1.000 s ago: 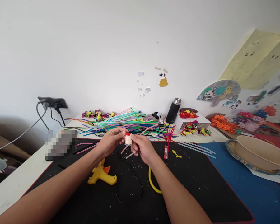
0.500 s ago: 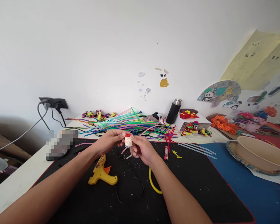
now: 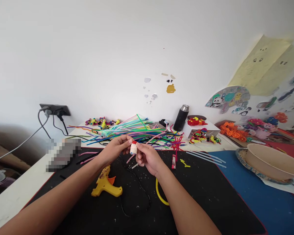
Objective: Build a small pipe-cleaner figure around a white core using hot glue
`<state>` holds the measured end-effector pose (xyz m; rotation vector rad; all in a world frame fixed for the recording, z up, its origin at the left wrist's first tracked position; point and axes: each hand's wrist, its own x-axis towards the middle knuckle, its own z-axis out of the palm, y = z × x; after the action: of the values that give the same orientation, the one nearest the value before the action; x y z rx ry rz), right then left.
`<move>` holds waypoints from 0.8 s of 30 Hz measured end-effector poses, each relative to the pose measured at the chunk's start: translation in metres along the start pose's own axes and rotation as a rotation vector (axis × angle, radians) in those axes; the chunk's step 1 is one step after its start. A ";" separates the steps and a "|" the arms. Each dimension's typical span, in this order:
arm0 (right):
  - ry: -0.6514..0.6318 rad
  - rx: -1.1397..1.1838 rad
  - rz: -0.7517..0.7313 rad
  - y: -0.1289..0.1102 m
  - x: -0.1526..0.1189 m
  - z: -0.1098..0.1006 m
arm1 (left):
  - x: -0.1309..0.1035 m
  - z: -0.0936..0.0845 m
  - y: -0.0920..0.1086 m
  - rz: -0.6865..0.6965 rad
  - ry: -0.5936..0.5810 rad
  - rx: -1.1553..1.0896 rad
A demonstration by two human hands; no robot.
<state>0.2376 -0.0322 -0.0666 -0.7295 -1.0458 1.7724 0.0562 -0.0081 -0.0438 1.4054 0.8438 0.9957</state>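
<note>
Between my two hands is a small craft piece, white and ribbed like wound pipe cleaner, with a red top and a bit of blue at its lower end. My left hand pinches it from the left near the red top. From the right, the thumb and fingers of my right hand close on its side. Some fingertips are hidden behind the piece. Below my left wrist, a yellow glue gun lies on the black mat.
Behind my hands lies a heap of coloured pipe cleaners. A black flask leans beside a white box. Clear glue sticks and a yellow ring lie on the mat. A beige basin stands right.
Both hands keep their hold on the white and red piece, which is tilted slightly differently. The whole view has shifted a little.
</note>
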 end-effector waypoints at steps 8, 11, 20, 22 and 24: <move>0.017 0.007 -0.005 -0.005 -0.002 0.000 | 0.001 -0.007 -0.001 -0.007 -0.055 -0.059; 0.020 0.020 0.001 -0.005 -0.001 0.000 | -0.001 -0.006 0.004 0.035 -0.048 -0.016; 0.088 0.062 0.025 -0.004 -0.001 0.002 | -0.005 0.006 0.014 0.160 0.054 0.202; 0.096 0.062 0.024 -0.002 0.000 0.002 | -0.006 0.007 0.013 0.179 0.081 0.237; 0.104 0.057 0.025 -0.001 0.001 0.001 | -0.006 0.009 0.012 0.177 0.104 0.241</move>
<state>0.2363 -0.0314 -0.0654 -0.7935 -0.9174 1.7587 0.0616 -0.0180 -0.0326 1.6679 0.9525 1.1383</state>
